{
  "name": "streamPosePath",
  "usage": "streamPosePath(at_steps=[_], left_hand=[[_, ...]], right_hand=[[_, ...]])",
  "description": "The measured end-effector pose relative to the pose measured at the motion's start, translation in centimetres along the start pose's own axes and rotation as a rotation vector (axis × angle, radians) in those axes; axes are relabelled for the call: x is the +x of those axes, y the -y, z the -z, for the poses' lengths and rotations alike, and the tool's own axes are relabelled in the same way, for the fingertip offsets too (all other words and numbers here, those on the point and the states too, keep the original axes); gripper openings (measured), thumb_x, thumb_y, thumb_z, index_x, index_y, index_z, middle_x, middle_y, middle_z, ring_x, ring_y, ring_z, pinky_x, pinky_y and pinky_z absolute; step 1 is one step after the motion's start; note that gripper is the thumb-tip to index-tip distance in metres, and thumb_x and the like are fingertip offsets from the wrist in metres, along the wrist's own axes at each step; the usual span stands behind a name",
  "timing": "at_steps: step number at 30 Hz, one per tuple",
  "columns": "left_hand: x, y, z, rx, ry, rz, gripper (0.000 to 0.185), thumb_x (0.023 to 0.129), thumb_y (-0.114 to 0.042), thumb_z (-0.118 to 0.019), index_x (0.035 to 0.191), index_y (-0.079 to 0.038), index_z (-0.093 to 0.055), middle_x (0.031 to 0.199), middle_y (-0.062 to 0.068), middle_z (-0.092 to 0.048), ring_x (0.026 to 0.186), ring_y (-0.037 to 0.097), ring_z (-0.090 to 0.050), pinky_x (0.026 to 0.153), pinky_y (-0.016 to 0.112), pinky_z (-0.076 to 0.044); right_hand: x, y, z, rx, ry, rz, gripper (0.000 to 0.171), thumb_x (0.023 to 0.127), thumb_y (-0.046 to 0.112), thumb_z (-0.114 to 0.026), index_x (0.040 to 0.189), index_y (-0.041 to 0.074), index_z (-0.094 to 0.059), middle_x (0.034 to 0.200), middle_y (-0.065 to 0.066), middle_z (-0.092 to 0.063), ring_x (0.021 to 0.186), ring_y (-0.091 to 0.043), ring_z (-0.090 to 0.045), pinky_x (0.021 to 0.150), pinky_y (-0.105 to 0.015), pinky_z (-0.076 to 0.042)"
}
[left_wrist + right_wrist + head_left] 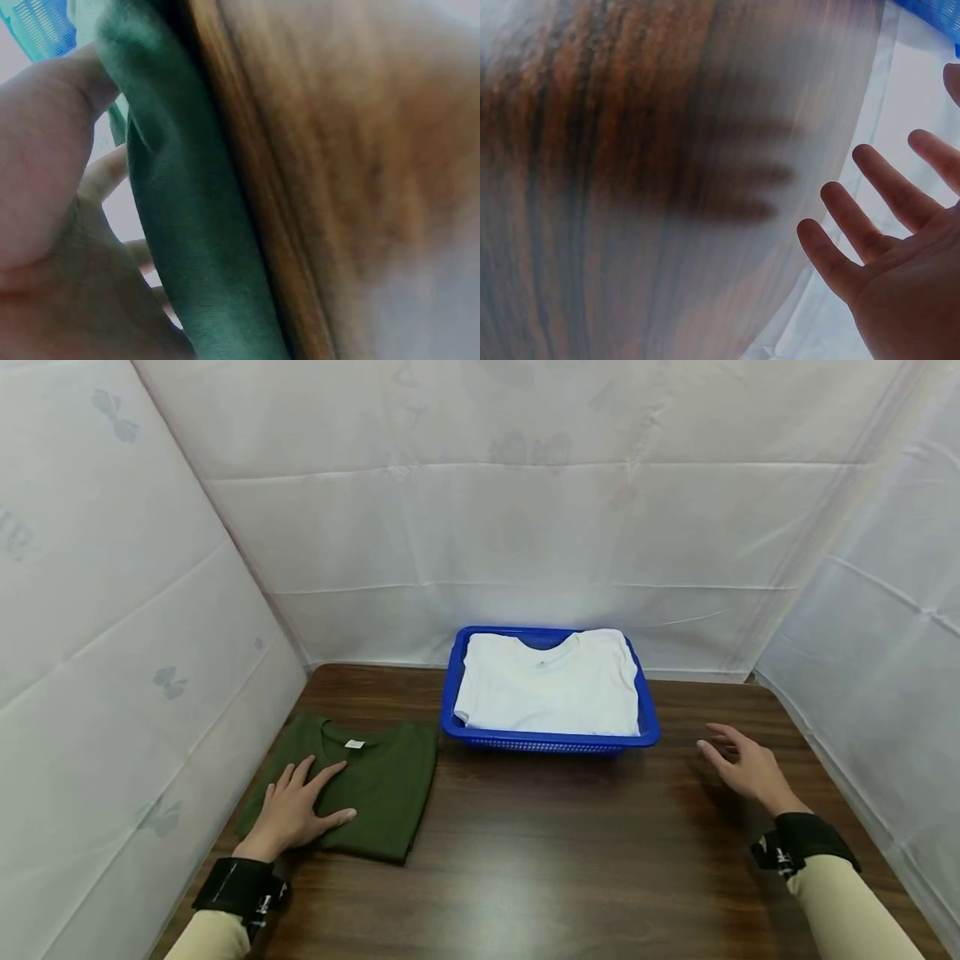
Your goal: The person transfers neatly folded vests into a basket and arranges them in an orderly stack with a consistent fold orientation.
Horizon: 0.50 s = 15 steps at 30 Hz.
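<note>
A folded dark green T-shirt (382, 785) with a white neck label lies at the left of the table. My left hand (294, 810) rests on it, fingers spread over its left part. In the left wrist view the thumb (45, 142) and fingers are beside the green cloth (187, 202). A folded white T-shirt (551, 689) lies in the blue plastic basket (555, 743) at the back middle. Right of the basket, my right hand (750, 768) hovers over the table and holds nothing. Its fingers are apart in the right wrist view, with their shadow on the wood.
The brown wooden table (570, 843) has a glossy top. White sheeting (525, 527) hangs behind it and on both sides, close to the table's edges. The basket stands near the back edge.
</note>
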State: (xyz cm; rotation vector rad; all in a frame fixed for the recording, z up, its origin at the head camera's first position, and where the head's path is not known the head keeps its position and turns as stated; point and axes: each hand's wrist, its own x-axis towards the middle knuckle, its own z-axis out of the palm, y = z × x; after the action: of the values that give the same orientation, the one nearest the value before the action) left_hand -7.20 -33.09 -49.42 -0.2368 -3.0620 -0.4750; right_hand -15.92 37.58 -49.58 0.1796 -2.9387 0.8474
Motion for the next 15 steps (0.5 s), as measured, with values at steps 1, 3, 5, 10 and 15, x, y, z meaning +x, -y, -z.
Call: streamPosePath(at_steps=[1,3,5,10,15], left_hand=[[-0.2,-0.2,0.1,-0.001,0.008,0.002,0.082,0.084,-0.053,-0.08,0.149,-0.012,-0.051,0.153,0.039,-0.032,0.136,0.07,-0.025,0.098,0.086,-0.022],[-0.5,-0.3,0.1,-0.002,0.024,0.008,0.083,0.085,-0.055,-0.079,0.15,-0.013,-0.05,0.153,0.039,-0.031,0.136,0.07,-0.024,0.098,0.086,-0.022],[-1.0,-0.5,0.2,0.001,0.032,0.013,0.084,0.085,-0.055,-0.079,0.15,-0.013,-0.05,0.153,0.039,-0.03,0.137,0.07,-0.024,0.098,0.086,-0.022],[-1.9,-0.7,0.1,0.007,0.024,0.008,0.084,0.083,-0.055,-0.081,0.149,-0.014,-0.051,0.152,0.038,-0.032,0.135,0.07,-0.026,0.097,0.086,-0.024],[-2.6,-1.0,0.3,-0.002,0.03,0.015,0.084,0.082,-0.055,-0.082,0.149,-0.014,-0.052,0.152,0.038,-0.032,0.135,0.07,-0.026,0.097,0.086,-0.023]], right_hand=[[0.0,0.0,0.0,0.001,-0.003,-0.001,0.062,0.107,0.043,-0.053,0.149,-0.002,-0.046,0.134,-0.036,-0.057,0.12,-0.058,-0.054,0.093,-0.07,-0.045],[0.0,0.0,0.0,0.002,-0.01,-0.001,0.061,0.107,0.043,-0.054,0.149,-0.001,-0.046,0.133,-0.036,-0.058,0.12,-0.058,-0.054,0.092,-0.07,-0.045],[0.0,-0.1,0.0,0.001,-0.009,0.0,0.061,0.107,0.043,-0.054,0.149,-0.002,-0.046,0.133,-0.037,-0.058,0.119,-0.058,-0.055,0.092,-0.07,-0.045],[-0.1,-0.2,-0.3,0.003,-0.003,-0.007,0.062,0.107,0.043,-0.053,0.149,-0.002,-0.046,0.133,-0.036,-0.057,0.119,-0.057,-0.056,0.092,-0.07,-0.045],[-0.1,-0.4,-0.4,0.005,0.005,-0.011,0.063,0.107,0.044,-0.053,0.149,-0.002,-0.046,0.134,-0.036,-0.057,0.12,-0.056,-0.056,0.092,-0.07,-0.045]])
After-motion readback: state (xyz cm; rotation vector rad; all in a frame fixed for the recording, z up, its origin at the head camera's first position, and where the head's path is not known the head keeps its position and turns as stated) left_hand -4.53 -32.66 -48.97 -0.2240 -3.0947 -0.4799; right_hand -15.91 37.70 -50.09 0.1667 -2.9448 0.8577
